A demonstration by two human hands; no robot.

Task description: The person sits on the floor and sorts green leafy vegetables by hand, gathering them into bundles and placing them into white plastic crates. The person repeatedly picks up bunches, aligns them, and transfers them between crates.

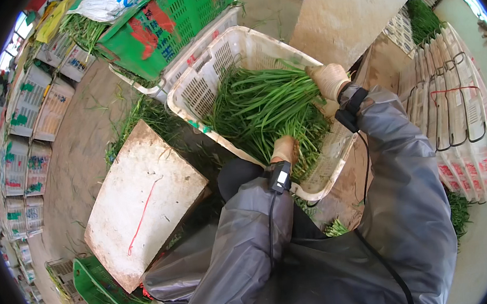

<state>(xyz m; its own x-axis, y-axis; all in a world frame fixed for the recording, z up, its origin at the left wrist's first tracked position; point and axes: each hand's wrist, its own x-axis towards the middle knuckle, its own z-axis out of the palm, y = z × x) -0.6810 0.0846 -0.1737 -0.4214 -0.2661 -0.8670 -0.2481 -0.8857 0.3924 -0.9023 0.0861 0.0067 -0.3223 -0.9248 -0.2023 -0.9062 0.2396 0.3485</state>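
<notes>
A white slotted plastic crate (234,148) in front of me holds a heap of long-leaved greens (261,102) that look like garlic chives. My right hand (328,80), in a pale glove, grips the gathered stalk end of a bunch at the crate's right rim; its leaves fan leftward over the heap. My left hand (284,149), gloved too, reaches over the near rim and rests down among the leaves and pale stalks. Its fingertips are partly hidden, so whether it grips any stalks is unclear.
A green crate (138,44) stands on a white crate behind. White boards lie at the left (144,204) and upper right (340,13). Upright white crates (452,103) stand at the right. Loose greens (136,122) litter the floor; another green crate (108,290) sits lower left.
</notes>
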